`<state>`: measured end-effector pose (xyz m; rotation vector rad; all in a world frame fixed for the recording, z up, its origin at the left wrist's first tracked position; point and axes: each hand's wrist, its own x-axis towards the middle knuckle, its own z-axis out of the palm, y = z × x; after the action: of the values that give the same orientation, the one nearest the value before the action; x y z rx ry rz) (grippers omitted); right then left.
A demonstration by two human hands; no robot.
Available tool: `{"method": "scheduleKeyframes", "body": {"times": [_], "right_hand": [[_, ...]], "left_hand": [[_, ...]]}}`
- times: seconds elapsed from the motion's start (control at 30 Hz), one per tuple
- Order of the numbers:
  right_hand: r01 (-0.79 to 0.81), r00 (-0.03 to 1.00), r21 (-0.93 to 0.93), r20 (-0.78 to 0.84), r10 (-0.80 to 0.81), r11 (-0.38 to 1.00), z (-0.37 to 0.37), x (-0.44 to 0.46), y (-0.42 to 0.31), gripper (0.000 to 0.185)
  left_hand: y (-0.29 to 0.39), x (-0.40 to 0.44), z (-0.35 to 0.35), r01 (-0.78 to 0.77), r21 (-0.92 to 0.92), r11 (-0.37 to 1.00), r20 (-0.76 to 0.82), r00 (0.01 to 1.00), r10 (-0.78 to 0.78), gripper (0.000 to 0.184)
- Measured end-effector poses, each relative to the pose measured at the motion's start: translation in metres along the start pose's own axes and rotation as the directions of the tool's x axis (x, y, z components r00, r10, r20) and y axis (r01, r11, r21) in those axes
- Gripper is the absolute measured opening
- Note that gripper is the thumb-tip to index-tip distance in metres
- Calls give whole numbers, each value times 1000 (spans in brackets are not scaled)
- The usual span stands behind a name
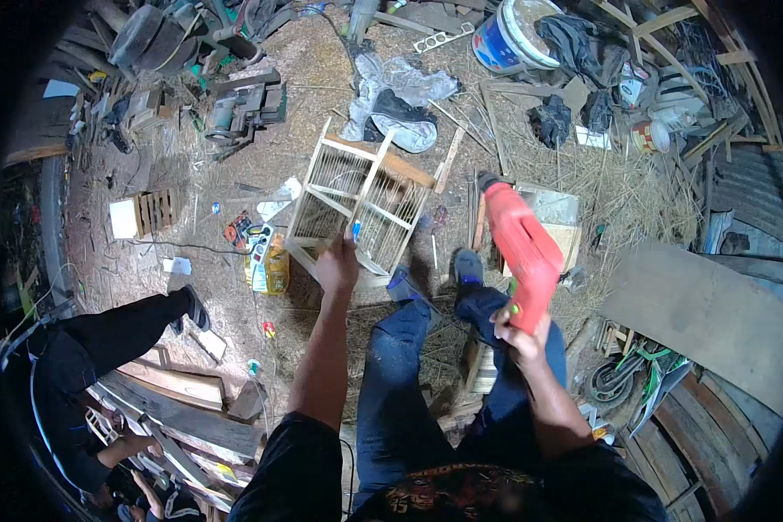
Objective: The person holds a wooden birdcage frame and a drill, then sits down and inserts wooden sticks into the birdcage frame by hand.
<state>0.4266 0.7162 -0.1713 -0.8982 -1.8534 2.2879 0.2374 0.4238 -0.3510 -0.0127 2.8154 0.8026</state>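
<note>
Right of centre, a person's right hand (522, 337) is wrapped around the handle of a red power drill (524, 246), which points toward the top of the frame. At centre, the left hand (337, 264) is curled over the lower part of a barred wooden cage (359, 202); whether it grips the cage or a small blue item (356, 229) by its fingertips, I cannot tell. At lower left is another person's dark-clothed leg (130, 332).
</note>
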Motion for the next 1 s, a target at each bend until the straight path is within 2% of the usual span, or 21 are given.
{"method": "scheduleKeyframes", "body": {"times": [0.03, 0.1, 0.17, 0.2, 0.23, 0.3, 0.37, 0.43, 0.47, 0.5, 0.57, 0.6, 0.63, 0.7, 0.73, 0.77, 0.83, 0.87, 0.93, 0.97, 1.0], "right_hand": [[70, 998, -47, -7, -70, 996, 4, -3, -9, 23], [53, 999, -85, 1, -53, 995, 7, -1, -24, 22], [-25, 958, -27, -287, 16, 999, 6, 12, -19, 22], [1, 942, -72, -334, -25, 997, 6, 21, -19, 23], [8, 942, -75, -333, -33, 997, 4, 32, -16, 23], [-100, 950, -98, -306, 66, 990, -5, 48, -3, 23], [-83, 939, -35, -338, 66, 996, -11, 49, 4, 23], [17, 970, 220, -240, 38, 975, -28, 34, 13, 28], [75, 995, 396, -88, -43, 915, -47, 28, 20, 35], [81, 994, 395, -98, -46, 915, -51, 28, 15, 35], [-26, 993, 267, -101, 54, 963, -48, 31, -9, 49], [-147, 987, 302, -23, 161, 942, -53, 42, -17, 60], [-218, 976, 278, 70, 206, 936, -61, 58, -12, 62], [-205, 977, 491, 157, 146, 847, -70, 88, 22, 55], [-258, 966, 540, 142, 216, 801, -72, 101, 40, 55], [-310, 950, 533, 136, 282, 787, -77, 112, 54, 34], [-351, 936, 617, 231, 265, 704, -81, 128, 73, 39], [-351, 936, 626, 225, 270, 697, -86, 132, 81, 39], [-452, 891, 704, 377, 252, 548, -94, 143, 86, 45], [-454, 890, 704, 377, 254, 546, -102, 151, 98, 45], [-499, 866, 727, 438, 241, 471, -110, 159, 112, 45]], "left_hand": [[-2, -4, -4, 7, -29, 1000, 12, 1000, -7, 39], [-6, -7, -10, 19, -65, 998, 17, 1000, -17, 38], [-8, -10, -11, 7, -28, 1000, 2, 1000, -7, 38], [-4, -8, -11, 3, -34, 999, -3, 1000, -3, 38], [2, -6, -11, 9, -12, 1000, -14, 1000, -9, 37], [3, -3, -6, 12, 9, 1000, -25, 1000, -12, 37], [-10, 7, 9, -25, 146, 989, -69, 997, 35, 34], [0, 14, 3, -11, 96, 995, -67, 998, 18, 33], [7, 17, 0, -2, 49, 999, -61, 998, 5, 31], [13, 19, 0, -11, 46, 999, -55, 998, 13, 31], [18, 23, 2, 71, -20, 997, -20, 997, -71, 33], [2, 25, 17, 48, -10, 999, -11, 999, -49, 36], [9, 24, 21, 46, -5, 999, -17, 999, -46, 36], [19, 26, 25, -70, 49, 996, -85, 994, 74, 40], [21, 28, 29, -80, 44, 996, -80, 993, 84, 42], [21, 29, 35, -80, 56, 995, -86, 993, 84, 42], [29, 32, 48, -46, 172, 984, -98, 993, 64, 44], [32, 31, 54, -38, 196, 980, -111, 992, 61, 43], [24, 35, 71, -55, 202, 978, -116, 990, 80, 43], [21, 38, 80, -70, 200, 977, -139, 985, 99, 43], [24, 39, 88, -113, 150, 982, -179, 974, 139, 44]]}}
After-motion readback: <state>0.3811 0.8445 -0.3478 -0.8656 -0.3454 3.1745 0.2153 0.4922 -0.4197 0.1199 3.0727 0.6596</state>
